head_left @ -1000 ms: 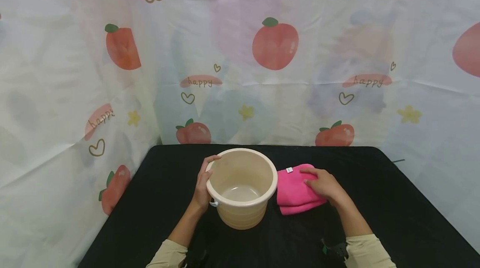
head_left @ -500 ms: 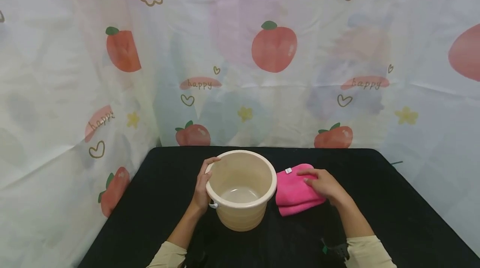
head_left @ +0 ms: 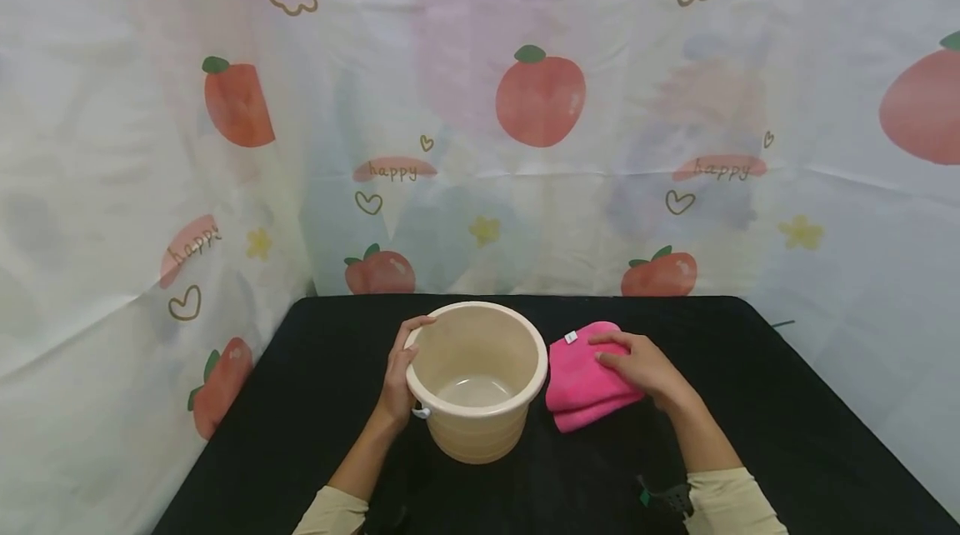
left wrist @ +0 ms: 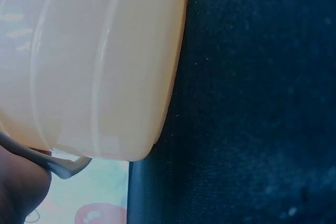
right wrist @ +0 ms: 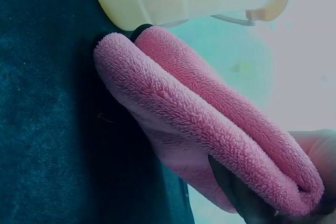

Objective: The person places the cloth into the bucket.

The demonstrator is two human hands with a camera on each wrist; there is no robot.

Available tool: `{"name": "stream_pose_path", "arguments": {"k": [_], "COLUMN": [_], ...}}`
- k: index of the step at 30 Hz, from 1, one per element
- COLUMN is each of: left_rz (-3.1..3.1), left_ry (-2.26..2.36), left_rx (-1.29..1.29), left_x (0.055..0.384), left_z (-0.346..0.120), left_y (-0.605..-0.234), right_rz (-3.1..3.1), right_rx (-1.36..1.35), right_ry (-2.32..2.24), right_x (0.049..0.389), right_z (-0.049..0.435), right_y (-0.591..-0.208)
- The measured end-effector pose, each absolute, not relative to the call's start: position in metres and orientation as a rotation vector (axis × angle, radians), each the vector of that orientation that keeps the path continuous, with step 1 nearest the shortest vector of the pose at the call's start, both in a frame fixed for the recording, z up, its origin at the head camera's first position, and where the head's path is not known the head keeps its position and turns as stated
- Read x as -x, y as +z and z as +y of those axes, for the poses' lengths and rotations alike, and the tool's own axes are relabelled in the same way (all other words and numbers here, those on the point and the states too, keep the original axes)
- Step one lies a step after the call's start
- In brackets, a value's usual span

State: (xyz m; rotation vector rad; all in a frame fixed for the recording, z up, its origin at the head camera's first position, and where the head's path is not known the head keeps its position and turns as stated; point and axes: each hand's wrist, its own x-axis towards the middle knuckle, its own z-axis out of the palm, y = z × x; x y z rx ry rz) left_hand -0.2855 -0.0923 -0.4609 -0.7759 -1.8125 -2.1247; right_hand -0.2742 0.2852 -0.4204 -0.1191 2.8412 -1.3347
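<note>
A cream plastic bucket (head_left: 480,443) stands upright on the black-covered table, its inside bare to the bottom. My left hand (head_left: 396,381) grips the bucket's left rim, with fingertips over the edge. Part of that hand (left wrist: 23,184) shows in the left wrist view beside the bucket's grey handle (left wrist: 65,167). Right of the bucket is a folded pink towel (head_left: 581,385) with a small white tag. My right hand (head_left: 645,364) holds the towel by its right side, some fingers on top. In the right wrist view, the fluffy towel (right wrist: 173,98) is tilted, with a dark shadow beside it.
A black cloth (head_left: 315,385) covers the table. Behind and to the left hangs a pale curtain (head_left: 465,210) printed with fruit and flowers. A dark wristband (head_left: 667,497) sits near the right sleeve.
The towel has risen slightly in my right hand relative to the bucket and table. The bucket and left hand keep their places; the head view has shifted a little.
</note>
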Motion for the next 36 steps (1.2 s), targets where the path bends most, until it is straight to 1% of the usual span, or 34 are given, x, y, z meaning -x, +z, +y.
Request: {"name": "stream_pose_path", "arguments": {"k": [14,36], "left_rz": [-1.778,-1.799], "left_ry": [-2.135,-2.12], "left_rx": [0.809,0.797], "left_x": [0.289,0.289], "left_z": [-0.093,-0.094], "left_y": [-0.46,-0.463], "right_rz": [2.893,2.759], "right_rx": [0.049,0.083], "right_ry": [-1.578,-1.785], "right_x": [0.271,0.262], "right_z": [0.289,0.297], "right_y": [-0.406,-0.385]}}
